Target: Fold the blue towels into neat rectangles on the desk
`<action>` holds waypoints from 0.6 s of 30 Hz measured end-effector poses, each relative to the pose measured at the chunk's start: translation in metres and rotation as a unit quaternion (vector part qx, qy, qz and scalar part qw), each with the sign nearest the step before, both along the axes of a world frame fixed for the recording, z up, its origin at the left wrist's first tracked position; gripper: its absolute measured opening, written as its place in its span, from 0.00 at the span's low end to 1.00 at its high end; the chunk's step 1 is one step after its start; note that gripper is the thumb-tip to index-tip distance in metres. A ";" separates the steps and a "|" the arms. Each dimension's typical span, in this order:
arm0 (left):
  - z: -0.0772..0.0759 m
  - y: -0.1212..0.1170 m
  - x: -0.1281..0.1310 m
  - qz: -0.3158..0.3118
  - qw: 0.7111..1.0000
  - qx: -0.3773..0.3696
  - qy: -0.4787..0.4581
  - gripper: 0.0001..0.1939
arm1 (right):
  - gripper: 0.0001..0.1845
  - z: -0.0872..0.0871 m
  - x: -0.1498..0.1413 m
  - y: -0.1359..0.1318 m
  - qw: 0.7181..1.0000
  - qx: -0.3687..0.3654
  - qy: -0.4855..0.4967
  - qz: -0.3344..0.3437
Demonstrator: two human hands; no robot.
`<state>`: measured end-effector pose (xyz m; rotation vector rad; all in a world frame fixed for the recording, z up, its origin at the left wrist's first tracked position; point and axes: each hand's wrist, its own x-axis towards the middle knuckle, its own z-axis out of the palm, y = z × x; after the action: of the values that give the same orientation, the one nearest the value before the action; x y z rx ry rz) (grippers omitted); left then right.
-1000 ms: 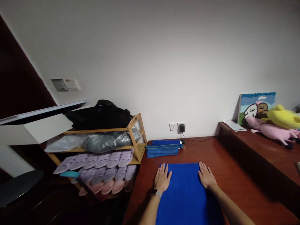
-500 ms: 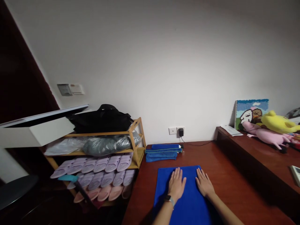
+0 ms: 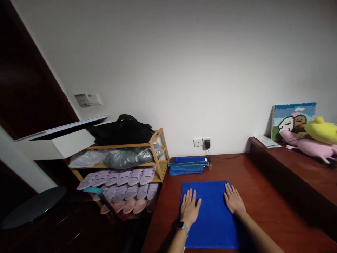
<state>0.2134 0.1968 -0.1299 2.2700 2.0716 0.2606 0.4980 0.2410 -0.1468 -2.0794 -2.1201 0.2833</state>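
Since a moment ago, the left hand (image 3: 189,210) has slid away from the middle of the blue cloth (image 3: 212,219) towards its left side, while the right hand (image 3: 235,201) has stayed by the right edge. The cloth's near edge has come into sight as well.

From where I stand, the cloth lies spread out on the reddish-brown counter (image 3: 265,196). The left hand is palm down on it, flat, with the fingers a little apart and the thumb held out; a smartwatch (image 3: 181,225) sits on that wrist. The right hand is flat too, its fingers slightly spread and reaching over the far right corner, its palm along the edge. Neither pinches the fabric.

Behind the cloth, near the wall, folded blue cloths (image 3: 187,169) lie in a small pile, one trimmed in yellow-green. A black plug adapter (image 3: 207,143) is in the wall socket just above, its cord trailing to the right.

Over on the left, a wooden shoe rack (image 3: 157,154) holds rows of lilac slippers (image 3: 123,177) and pink slippers (image 3: 129,206), with a black bag (image 3: 122,130) on top. On the raised surface at the right, a yellow plush toy (image 3: 321,130) rests against a pink plush toy (image 3: 308,147), in front of a fuzzy dog picture (image 3: 293,119).
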 end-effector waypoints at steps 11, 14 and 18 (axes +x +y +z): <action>0.001 -0.017 -0.034 0.050 0.999 0.012 0.004 0.41 | 0.39 -0.002 0.013 -0.039 1.000 0.011 0.021 0.009; 0.002 -0.016 -0.035 0.050 0.999 0.017 0.013 0.40 | 0.38 -0.001 0.014 -0.060 1.000 -0.003 0.016 0.007; 0.008 -0.014 -0.042 0.051 0.999 0.000 0.016 0.38 | 0.38 0.008 0.009 -0.070 1.000 -0.009 0.008 0.006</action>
<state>0.1719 0.1831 -0.1223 2.1862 2.2055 0.2298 0.5072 0.1711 -0.1392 -2.0680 -2.1283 0.3200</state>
